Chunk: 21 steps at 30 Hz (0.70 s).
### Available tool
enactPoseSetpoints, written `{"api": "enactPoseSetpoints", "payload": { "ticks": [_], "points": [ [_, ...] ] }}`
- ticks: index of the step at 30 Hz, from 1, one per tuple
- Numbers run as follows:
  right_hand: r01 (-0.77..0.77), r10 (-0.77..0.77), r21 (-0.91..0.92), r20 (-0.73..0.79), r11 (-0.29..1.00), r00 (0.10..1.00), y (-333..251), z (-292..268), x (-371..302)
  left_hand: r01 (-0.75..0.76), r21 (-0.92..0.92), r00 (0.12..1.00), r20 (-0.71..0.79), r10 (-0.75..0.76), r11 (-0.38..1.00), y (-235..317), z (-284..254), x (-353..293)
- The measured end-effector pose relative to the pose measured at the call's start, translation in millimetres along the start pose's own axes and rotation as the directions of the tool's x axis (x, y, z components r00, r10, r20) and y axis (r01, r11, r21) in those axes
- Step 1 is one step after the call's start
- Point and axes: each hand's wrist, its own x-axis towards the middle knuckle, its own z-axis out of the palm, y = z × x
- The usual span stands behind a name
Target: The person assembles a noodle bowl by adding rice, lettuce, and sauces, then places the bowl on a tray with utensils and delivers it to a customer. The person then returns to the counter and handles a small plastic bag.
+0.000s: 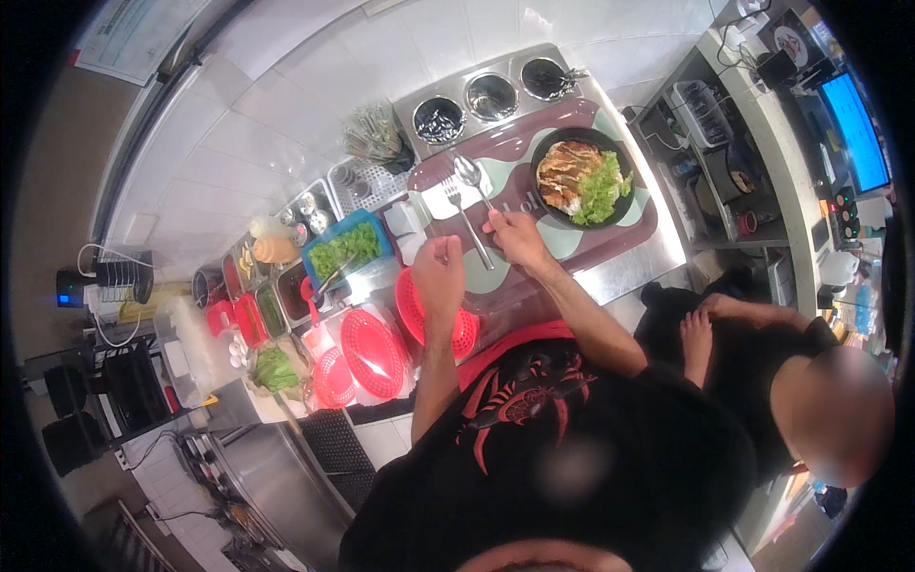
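Note:
On a brown and pale-green patterned tray point(618, 250) lies a black bowl point(621, 208) with sliced, sauce-streaked food and green lettuce point(602, 189). My right hand point(516, 238) is closed on the handle end of a metal spoon point(467, 172), whose bowl points away over a white napkin point(436, 202). A metal fork point(454, 198) lies beside it, its tines on the napkin and its handle toward me. My left hand point(441, 275) is raised near the tray's left edge with curled fingers; what they hold, if anything, is hidden.
Behind the tray, a metal holder has three round cutlery wells point(492, 96). Leftward are a blue tub of lettuce point(345, 250), red plastic baskets point(372, 353) and sauce containers point(270, 310). At right, another person point(739, 348) stands near shelves and a lit screen point(855, 132).

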Motion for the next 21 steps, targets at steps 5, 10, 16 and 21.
{"api": "enactPoseSetpoints", "payload": {
  "ticks": [5, 10, 16, 21],
  "points": [
    [-0.016, 0.031, -0.251, 0.055, 0.968, 0.998, -44.3, -15.4, -47.9, -0.088, 0.32, 0.994, -0.038, 0.106, 0.943, -17.5, -4.1, 24.7],
    [0.254, -0.416, -0.525, -0.217, 0.812, 0.883, -13.5, -39.5, -99.0, -0.127, 0.259, 0.985, -0.084, 0.154, 0.958, -86.9, 13.1, 46.1],
    [0.065, -0.281, -0.297, -0.78, 0.953, 0.56, 78.1, -79.2, -113.9, 0.32, -0.146, 0.901, 0.351, -0.254, 0.936, -83.9, -4.0, 67.4],
    [0.193, 0.073, 0.271, -0.733, 0.943, 0.676, 76.0, -73.1, -103.8, 0.153, -0.093, 0.964, 0.234, -0.128, 0.984, -93.4, 13.5, 74.8]
  ]
}}
